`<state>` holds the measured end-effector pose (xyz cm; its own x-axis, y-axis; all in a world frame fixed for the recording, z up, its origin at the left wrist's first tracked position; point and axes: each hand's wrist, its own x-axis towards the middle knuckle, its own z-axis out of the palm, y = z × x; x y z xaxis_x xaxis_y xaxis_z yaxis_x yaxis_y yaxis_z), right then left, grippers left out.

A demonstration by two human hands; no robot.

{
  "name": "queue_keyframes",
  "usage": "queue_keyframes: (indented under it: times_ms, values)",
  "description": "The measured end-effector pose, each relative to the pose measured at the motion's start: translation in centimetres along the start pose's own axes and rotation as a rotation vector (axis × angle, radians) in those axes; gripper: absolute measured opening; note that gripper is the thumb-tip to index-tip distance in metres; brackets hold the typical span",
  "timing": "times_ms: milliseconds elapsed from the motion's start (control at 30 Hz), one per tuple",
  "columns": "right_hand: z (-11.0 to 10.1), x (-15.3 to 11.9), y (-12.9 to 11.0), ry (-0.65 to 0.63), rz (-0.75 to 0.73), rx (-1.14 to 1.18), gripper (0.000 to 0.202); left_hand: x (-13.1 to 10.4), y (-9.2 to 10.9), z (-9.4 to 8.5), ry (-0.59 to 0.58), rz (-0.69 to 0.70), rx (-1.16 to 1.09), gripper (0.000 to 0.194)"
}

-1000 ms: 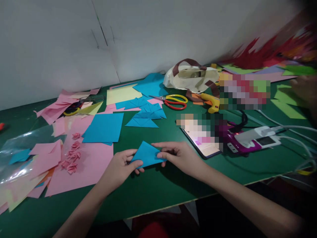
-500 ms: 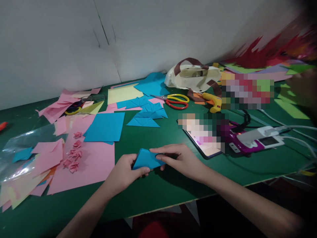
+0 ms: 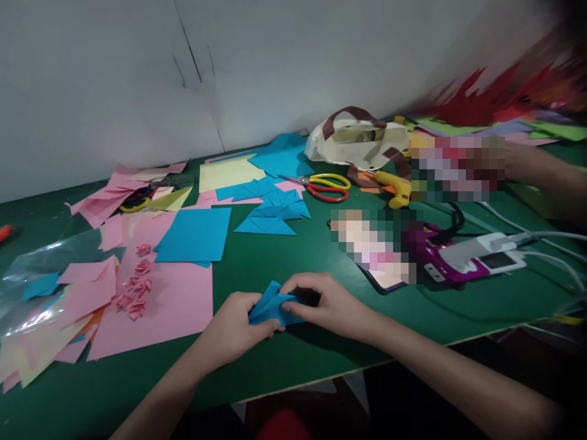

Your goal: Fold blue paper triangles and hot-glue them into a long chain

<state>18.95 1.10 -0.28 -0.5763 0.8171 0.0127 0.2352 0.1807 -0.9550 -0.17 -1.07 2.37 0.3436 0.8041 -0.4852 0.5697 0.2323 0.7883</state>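
A folded piece of blue paper [image 3: 270, 307] is held just above the green table by both hands. My left hand [image 3: 236, 324] pinches its left side, the thumb along the lower edge. My right hand [image 3: 328, 305] grips the right side, with thumb and bent fingers on a fold. One pointed flap stands up between the hands. Behind them lie several folded blue paper pieces [image 3: 270, 221] and a stack of blue square sheets [image 3: 195, 237]. Small pink paper roses [image 3: 140, 285] rest on a pink sheet [image 3: 183, 305] to the left.
Scissors [image 3: 328, 186] with red and yellow handles lie near a cream bag [image 3: 353, 146] and a yellow glue gun [image 3: 395, 188]. A phone [image 3: 385, 284] and a purple power strip [image 3: 452, 275] with cables are at right. Another person's arm [image 3: 545, 174] reaches in from the right.
The blue paper has gone from a flatter shape to one with a raised pointed flap. My right fingers have bent inward over it. The other person's arm has moved further in.
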Motion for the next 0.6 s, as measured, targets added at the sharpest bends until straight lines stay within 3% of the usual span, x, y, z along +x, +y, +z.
queue_keyframes:
  times_ms: [133, 300, 467, 600]
  values:
    - [0.1, -0.1, 0.5, 0.054, -0.087, -0.017, 0.022, 0.2, -0.5, -0.2, -0.118, 0.030, -0.203, 0.025]
    - [-0.6, -0.4, 1.1, -0.009, -0.329, -0.105, 0.031, 0.1, -1.0, -0.6, -0.351, 0.020, -0.540, 0.034]
    - [-1.1, -0.5, 1.3, -0.055, -0.414, -0.167, 0.032, 0.3, -0.9, -0.8, -0.409, -0.027, -0.772, 0.030]
    - [-1.1, -0.5, 1.4, -0.051, -0.391, -0.177, 0.029, 0.4, -1.1, -0.8, -0.433, -0.005, -0.771, 0.034]
